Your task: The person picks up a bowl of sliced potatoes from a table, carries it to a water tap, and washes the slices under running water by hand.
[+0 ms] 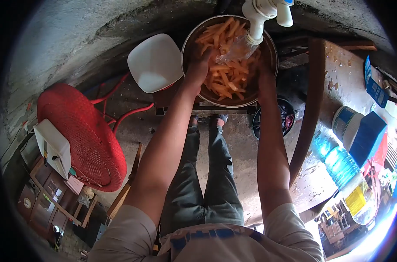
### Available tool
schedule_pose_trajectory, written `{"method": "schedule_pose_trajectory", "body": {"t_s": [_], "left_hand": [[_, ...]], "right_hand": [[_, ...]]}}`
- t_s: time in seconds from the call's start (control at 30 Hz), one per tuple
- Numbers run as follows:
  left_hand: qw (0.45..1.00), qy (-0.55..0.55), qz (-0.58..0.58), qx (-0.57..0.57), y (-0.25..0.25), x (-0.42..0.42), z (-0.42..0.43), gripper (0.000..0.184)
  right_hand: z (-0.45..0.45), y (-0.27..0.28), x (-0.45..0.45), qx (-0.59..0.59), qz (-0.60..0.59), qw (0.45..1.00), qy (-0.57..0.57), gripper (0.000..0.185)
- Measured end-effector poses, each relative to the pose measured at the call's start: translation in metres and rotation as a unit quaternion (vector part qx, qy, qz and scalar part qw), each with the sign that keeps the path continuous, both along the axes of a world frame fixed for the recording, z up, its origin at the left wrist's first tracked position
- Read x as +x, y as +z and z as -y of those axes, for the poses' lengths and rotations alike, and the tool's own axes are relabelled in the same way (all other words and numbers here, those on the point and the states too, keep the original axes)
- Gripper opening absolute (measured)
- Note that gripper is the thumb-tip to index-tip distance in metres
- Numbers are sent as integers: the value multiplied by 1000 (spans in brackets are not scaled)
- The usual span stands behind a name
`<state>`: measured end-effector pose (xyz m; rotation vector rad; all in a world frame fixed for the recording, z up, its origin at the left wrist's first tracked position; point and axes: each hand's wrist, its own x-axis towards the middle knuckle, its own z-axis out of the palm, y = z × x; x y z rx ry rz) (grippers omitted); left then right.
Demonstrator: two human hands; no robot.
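A round metal pan [273, 87] holds many orange-yellow cut strips [227, 81] that look like raw fries. Water runs onto them from a white plastic tap [254, 30] above the rim. My left hand [200, 70] reaches in over the pan's left side, fingers stretched toward the strips and touching them. On the opposite side, my right hand [265, 76] is inside the pan against the strips. Its fingers are dark and partly hidden among them, so their grip does not show.
Left of the pan stands a white square container [154, 63]. A red woven chair [82, 137] carries a white box [53, 146]. To the right, a wooden table [323, 96] holds a clear water bottle [338, 163] and a blue box [368, 137]. A dark bucket [275, 120] sits below.
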<state>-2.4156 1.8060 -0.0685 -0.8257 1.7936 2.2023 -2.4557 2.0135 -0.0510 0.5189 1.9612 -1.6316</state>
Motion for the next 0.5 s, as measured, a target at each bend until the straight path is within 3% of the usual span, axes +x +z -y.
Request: {"method": "schedule_pose_trajectory", "body": {"t_s": [0.07, 0.1, 0.17, 0.2, 0.27, 0.37, 0.43, 0.5], "left_hand": [[978, 81, 182, 61, -51, 2, -6, 58], [978, 82, 181, 62, -69, -5, -6, 58], [944, 104, 280, 143, -99, -13, -7, 63], [928, 112, 313, 168, -113, -15, -7, 65], [962, 156, 178, 134, -132, -17, -9, 72], [934, 133, 262, 204, -104, -22, -11, 69], [940, 138, 203, 237, -91, -25, -14, 69], [940, 142, 154, 269, -73, -20, -17, 70]], "right_hand": [[-2, -32, -7, 14, 171, 984, -54, 56], [1, -49, -11, 14, 170, 984, -54, 56], [10, -83, -12, -200, 71, 969, -124, 62], [10, -102, -19, -200, 72, 969, -124, 62], [4, -128, -27, -59, 183, 970, -151, 48], [5, -104, -33, -71, 266, 954, -121, 44], [23, -59, -36, -91, 250, 955, -131, 45], [26, -53, -33, -109, 244, 953, -144, 46]]}}
